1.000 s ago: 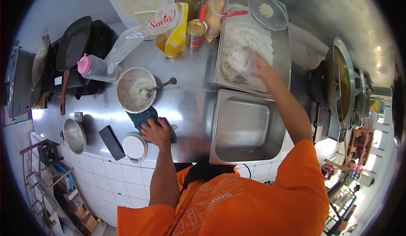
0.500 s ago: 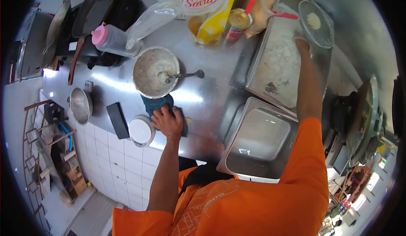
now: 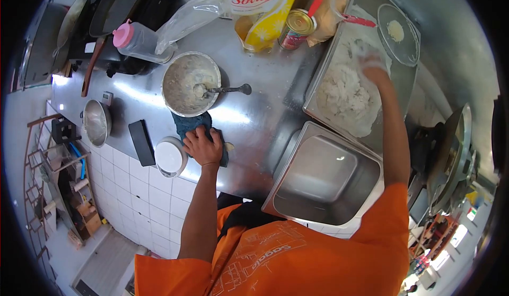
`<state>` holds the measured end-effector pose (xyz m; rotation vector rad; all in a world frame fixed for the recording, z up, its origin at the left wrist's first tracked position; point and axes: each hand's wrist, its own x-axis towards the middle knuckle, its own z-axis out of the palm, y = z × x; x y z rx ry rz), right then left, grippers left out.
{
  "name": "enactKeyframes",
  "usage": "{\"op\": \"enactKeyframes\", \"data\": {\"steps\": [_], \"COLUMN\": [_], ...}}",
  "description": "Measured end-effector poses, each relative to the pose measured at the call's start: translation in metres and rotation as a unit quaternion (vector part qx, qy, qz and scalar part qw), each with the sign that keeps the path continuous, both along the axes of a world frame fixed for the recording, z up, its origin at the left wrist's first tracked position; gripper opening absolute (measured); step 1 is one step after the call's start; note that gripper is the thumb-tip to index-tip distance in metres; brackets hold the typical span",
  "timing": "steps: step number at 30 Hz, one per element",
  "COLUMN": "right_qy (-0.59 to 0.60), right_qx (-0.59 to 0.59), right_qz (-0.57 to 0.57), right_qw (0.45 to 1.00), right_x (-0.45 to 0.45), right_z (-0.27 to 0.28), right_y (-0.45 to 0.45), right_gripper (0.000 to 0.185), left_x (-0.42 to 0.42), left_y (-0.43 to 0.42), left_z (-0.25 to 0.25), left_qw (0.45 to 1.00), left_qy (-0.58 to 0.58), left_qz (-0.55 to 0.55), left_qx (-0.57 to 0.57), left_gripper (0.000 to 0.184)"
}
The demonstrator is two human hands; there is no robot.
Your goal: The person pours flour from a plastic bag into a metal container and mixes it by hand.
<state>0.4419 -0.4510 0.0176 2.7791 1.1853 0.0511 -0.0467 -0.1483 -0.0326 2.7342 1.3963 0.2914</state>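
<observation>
My left hand (image 3: 203, 146) lies with its fingers spread on a dark cloth (image 3: 190, 124) on the steel counter. Just beyond the cloth is a bowl (image 3: 177, 97) of pale batter with a spoon (image 3: 229, 89) resting in it. My right hand (image 3: 373, 64) is blurred by motion over the white flour (image 3: 347, 86) in a steel tray (image 3: 317, 78); its fingers are smeared, so what they hold, if anything, does not show. A round strainer (image 3: 405, 49) with a red handle lies across the far part of that tray.
An empty steel pan (image 3: 318, 174) sits nearer my body. Behind are a yellow Sovia bag (image 3: 271, 18), a can (image 3: 297, 29) and a pink-lidded bottle (image 3: 139, 42). At left are a white scale (image 3: 170, 157), a black phone-like object (image 3: 141, 142) and a small metal bowl (image 3: 96, 123).
The view has shifted, moving the tray rightward in the frame. My right hand went to the tray's far side, then back toward its middle, and the flour is heaped differently. My left hand stays on the cloth.
</observation>
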Motion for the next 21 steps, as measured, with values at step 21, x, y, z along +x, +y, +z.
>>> {"op": "enactKeyframes", "data": {"steps": [21], "right_qy": [0.244], "right_qx": [-0.142], "right_qz": [0.187], "right_qw": [0.941], "right_x": [-0.142], "right_z": [0.085], "right_y": [0.045], "right_gripper": [0.045], "left_x": [0.002], "left_y": [-0.001], "left_z": [0.002], "left_qw": [0.999], "left_qy": [-0.014], "left_qz": [0.000], "left_qx": [0.038], "left_gripper": [0.027]}}
